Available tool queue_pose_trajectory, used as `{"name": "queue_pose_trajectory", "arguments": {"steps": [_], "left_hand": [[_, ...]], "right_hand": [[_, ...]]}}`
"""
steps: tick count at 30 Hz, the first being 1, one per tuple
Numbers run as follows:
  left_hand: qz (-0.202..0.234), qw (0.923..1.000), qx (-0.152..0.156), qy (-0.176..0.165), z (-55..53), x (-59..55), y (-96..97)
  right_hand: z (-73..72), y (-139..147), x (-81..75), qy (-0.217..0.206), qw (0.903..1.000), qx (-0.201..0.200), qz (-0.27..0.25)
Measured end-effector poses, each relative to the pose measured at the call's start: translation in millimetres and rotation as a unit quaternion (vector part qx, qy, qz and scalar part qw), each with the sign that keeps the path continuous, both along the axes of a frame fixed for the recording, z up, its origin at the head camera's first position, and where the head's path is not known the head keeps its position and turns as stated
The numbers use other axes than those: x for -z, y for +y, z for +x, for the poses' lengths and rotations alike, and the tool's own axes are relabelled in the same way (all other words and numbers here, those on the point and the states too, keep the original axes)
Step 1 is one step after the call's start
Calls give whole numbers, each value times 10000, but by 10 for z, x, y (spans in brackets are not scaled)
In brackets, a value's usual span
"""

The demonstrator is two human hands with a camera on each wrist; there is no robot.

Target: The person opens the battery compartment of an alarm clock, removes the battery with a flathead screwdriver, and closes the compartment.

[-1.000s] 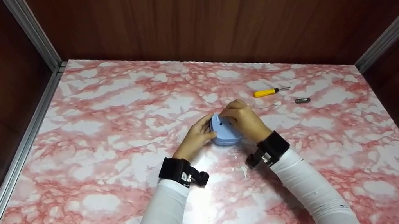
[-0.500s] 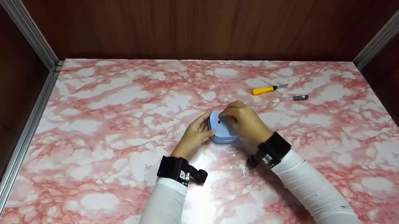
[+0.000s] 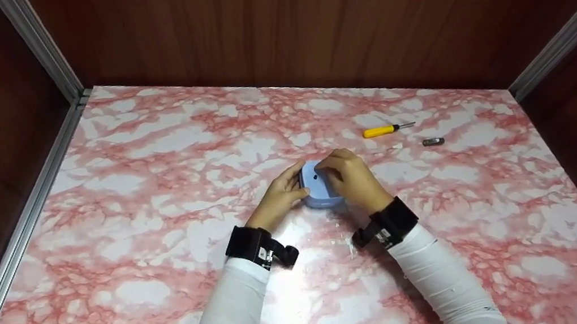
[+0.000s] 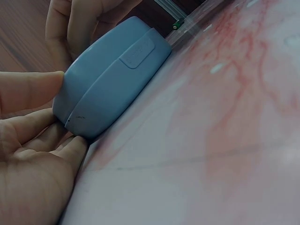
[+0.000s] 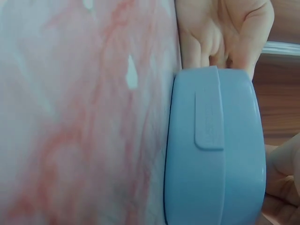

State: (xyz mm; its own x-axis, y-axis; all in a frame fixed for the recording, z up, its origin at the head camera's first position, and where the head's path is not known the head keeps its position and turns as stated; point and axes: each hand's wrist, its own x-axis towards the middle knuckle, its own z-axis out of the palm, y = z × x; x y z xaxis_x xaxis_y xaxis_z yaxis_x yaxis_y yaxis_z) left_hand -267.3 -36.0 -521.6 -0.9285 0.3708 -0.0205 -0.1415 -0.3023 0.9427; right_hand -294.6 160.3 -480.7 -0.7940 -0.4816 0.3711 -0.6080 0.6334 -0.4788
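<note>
A light blue rounded plastic case point(image 3: 319, 186) rests on the table, with a dark hole in its top and a raised tab point(image 4: 138, 52) on its side. My left hand point(image 3: 281, 197) grips its left side, thumb on the upper edge and fingers low against the side, as the left wrist view shows. My right hand point(image 3: 354, 178) is over the case's right part, its fingers bent down at the top face near the hole. Whether these fingertips pinch something small cannot be seen. In the right wrist view, the case point(image 5: 213, 150) covers part of the hands.
A screwdriver with a yellow handle point(image 3: 380, 131) lies beyond the right hand. Nearby is a small dark cylinder point(image 3: 433, 141), like a battery. Small white bits point(image 3: 351, 247) dot the marbled table point(image 3: 169, 202). Brown panels point(image 3: 267, 22) close off the back and sides.
The head view has shifted slightly. Both hands stay at the case; the right hand's fingers and wrist have turned a little over its top. The left hand keeps its grip.
</note>
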Motion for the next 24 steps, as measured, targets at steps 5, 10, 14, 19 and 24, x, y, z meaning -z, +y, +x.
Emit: {"name": "queue_pose_trajectory", "arguments": {"steps": [5,10,14,19,24], "left_hand": [[38,10000,11,58,-6,13,8],[-216,9997,-24,78,3,25,-4],[-302,9995,-41,14,10,19,-2],[-313,9994,-116,5,18,0,1],[-373,9991,-108,144,21,8,-7]], "right_hand": [[44,-18,21,10,9999,154,11],[70,-19,25,-235,9994,240,102],[83,3,11,-510,9982,280,142],[87,47,-37,-962,9949,218,207],[48,180,-108,-1299,9911,-16,281]]}}
